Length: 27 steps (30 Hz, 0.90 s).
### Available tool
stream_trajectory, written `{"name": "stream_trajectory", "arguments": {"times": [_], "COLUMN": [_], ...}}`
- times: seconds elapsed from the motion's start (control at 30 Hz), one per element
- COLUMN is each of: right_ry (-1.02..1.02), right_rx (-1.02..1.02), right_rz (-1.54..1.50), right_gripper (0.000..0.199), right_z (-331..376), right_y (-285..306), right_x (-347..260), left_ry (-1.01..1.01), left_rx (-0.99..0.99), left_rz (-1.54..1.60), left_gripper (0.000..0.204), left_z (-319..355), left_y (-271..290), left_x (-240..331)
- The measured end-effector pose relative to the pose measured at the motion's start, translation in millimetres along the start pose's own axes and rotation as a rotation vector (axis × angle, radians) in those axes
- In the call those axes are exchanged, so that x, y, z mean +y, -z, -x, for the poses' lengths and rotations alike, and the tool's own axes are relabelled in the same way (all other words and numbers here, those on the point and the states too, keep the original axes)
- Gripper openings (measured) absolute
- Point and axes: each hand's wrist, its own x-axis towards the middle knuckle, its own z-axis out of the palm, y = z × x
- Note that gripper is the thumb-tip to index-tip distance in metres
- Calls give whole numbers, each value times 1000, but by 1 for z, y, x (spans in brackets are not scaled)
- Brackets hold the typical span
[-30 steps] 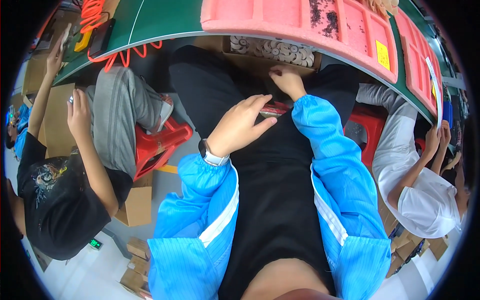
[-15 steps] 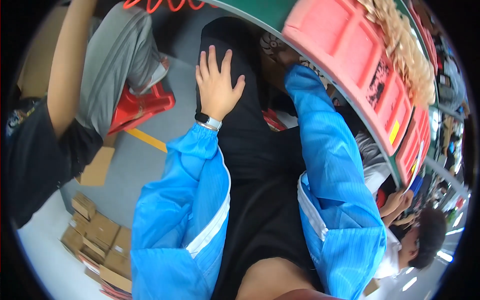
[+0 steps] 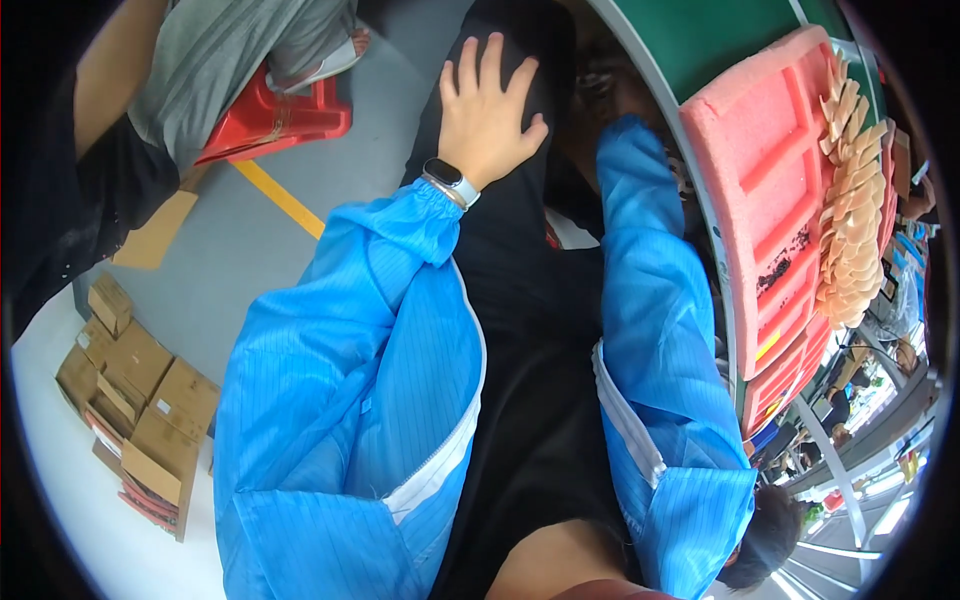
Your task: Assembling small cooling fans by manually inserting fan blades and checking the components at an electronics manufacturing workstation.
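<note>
Left hand (image 3: 488, 122) is lying spread, palm down, on the black trousers (image 3: 540, 320). Right hand (image 3: 632, 95) is sitting in shadow by the green table (image 3: 680, 40); I'm failing to read its grip. Dim pale pieces (image 3: 592, 82) are lying just left of it, right hand nearer; I'm not making out their long axis. Pink tray (image 3: 770, 112) is resting on the table, farther right.

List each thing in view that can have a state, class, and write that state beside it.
Left hand: palm down over the trouser leg, fingers spread.
Right hand: in shadow by the table, grip unclear.
Jacket: worn, unzipped.
Watch: strapped on, screen dark.
Pink tray: on the table, holding some small dark pieces.
Cream pieces: heaped, overlapping.
Cardboard boxes: stacked, a flap open.
</note>
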Motion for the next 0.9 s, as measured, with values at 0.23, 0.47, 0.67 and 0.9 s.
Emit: {"name": "stream_trajectory", "arguments": {"times": [0.23, 0.47, 0.67, 0.9], "right_ry": [-678, -70, -446, -495], "right_rx": [-225, 160, 58, 231], "right_rz": [-65, 485, 480, -548], "right_gripper": [38, 41, 50, 47], "right_z": [-18, 34, 18, -17], "right_y": [-44, -18, -114, -109], "right_x": [-194, -44, -66, 34], "left_ry": [52, 22, 62, 33], "left_rx": [-27, 19, -14, 48], "left_rz": [-71, 6, -89, -65], "left_gripper": [67, 67, 67, 65], "left_z": [17, 5, 20, 13], "left_y": [9, 2, 5, 6], "left_x": [-21, -9, -27, -22]}}
